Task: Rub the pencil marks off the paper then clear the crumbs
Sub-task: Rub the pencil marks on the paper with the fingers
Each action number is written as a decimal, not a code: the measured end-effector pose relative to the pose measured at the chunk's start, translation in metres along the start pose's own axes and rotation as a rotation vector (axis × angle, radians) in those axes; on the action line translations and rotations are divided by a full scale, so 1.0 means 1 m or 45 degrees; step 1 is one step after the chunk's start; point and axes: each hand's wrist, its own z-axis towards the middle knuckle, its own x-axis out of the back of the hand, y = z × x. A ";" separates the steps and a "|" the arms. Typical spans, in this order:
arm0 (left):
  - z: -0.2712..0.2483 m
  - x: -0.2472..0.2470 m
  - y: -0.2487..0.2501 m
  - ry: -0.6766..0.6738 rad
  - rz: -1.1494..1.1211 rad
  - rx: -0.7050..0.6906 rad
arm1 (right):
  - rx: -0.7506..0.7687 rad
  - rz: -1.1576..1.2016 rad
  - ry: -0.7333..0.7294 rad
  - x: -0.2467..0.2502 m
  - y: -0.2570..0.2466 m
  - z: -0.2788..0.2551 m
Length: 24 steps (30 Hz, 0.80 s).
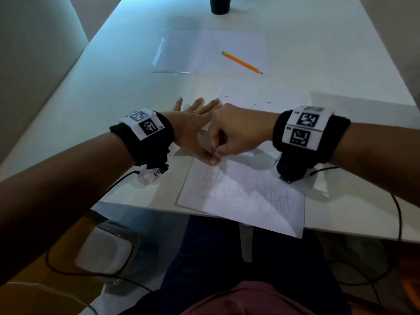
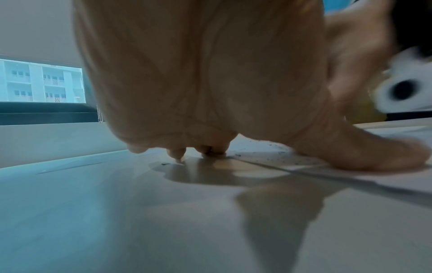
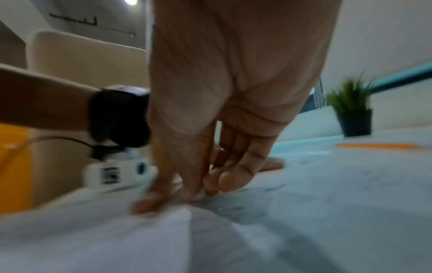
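The white surface (image 1: 95,92) carries the paper (image 1: 245,196) at its near edge, one corner hanging slightly over toward the person. Judging by how things lie, the rubbing is under way and far from finished: faint grey pencil marks (image 1: 229,185) cover most of the sheet's near half, while the far part looks cleaner and is strewn with dark crumbs (image 1: 254,104). Clearing them has, as far as I can judge, not begun.

The left hand (image 1: 193,126) lies flat and spread at the sheet's left edge, fingers straight partly on the bare surface, thumb pressed onto the paper to pin it. The right hand (image 1: 236,130) is curled tight, fingertips bunched down against the page just beside that thumb. In the right wrist view something small and pale shows under the fingertips, probably an eraser (image 3: 198,197), though blur keeps me from being sure.

The sheet itself is thin and lies flat. Beyond it rest a second sheet, a clear plastic sleeve (image 1: 175,53) and an orange pencil (image 1: 242,62), with a dark cup (image 1: 220,4) at the far end.
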 end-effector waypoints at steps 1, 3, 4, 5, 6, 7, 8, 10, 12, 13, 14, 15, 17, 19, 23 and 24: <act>-0.001 0.000 0.000 0.002 -0.008 -0.007 | -0.057 -0.018 0.041 0.004 0.007 0.002; -0.003 0.002 0.000 0.001 -0.022 -0.016 | -0.177 -0.015 0.168 0.012 0.021 0.005; -0.003 0.003 0.000 -0.004 -0.021 -0.013 | -0.178 -0.021 0.199 0.012 0.022 0.006; -0.004 0.003 0.000 -0.009 -0.013 -0.011 | -0.139 -0.026 0.191 0.009 0.017 0.006; -0.003 0.002 0.000 -0.013 -0.007 -0.008 | -0.076 -0.016 0.149 0.004 0.010 0.005; -0.002 0.001 -0.001 -0.013 -0.013 -0.009 | -0.024 0.016 0.092 -0.001 0.002 0.003; 0.000 0.000 -0.001 -0.005 -0.027 -0.015 | -0.008 0.048 0.046 -0.004 -0.001 -0.001; 0.000 -0.002 -0.003 0.015 -0.055 -0.021 | -0.086 0.044 0.089 0.002 0.009 -0.004; -0.001 -0.002 -0.004 0.027 -0.069 -0.013 | -0.244 0.027 0.223 0.011 0.030 -0.010; -0.002 -0.002 -0.004 0.028 -0.077 -0.013 | -0.305 0.026 0.268 0.015 0.038 -0.014; -0.003 -0.001 -0.004 0.029 -0.080 -0.017 | -0.340 0.028 0.293 0.015 0.042 -0.018; -0.002 -0.001 -0.005 0.033 -0.076 -0.022 | -0.351 0.033 0.302 0.014 0.044 -0.021; -0.001 0.002 -0.006 0.044 -0.037 -0.031 | -0.361 0.041 0.314 0.010 0.042 -0.026; -0.002 0.006 -0.003 0.088 0.015 -0.069 | -0.379 0.058 0.342 0.007 0.042 -0.026; -0.003 0.016 0.017 0.177 -0.121 -0.240 | -0.375 0.048 0.354 0.005 0.042 -0.021; -0.001 0.015 0.021 0.170 -0.130 -0.259 | -0.383 0.056 0.355 0.004 0.042 -0.021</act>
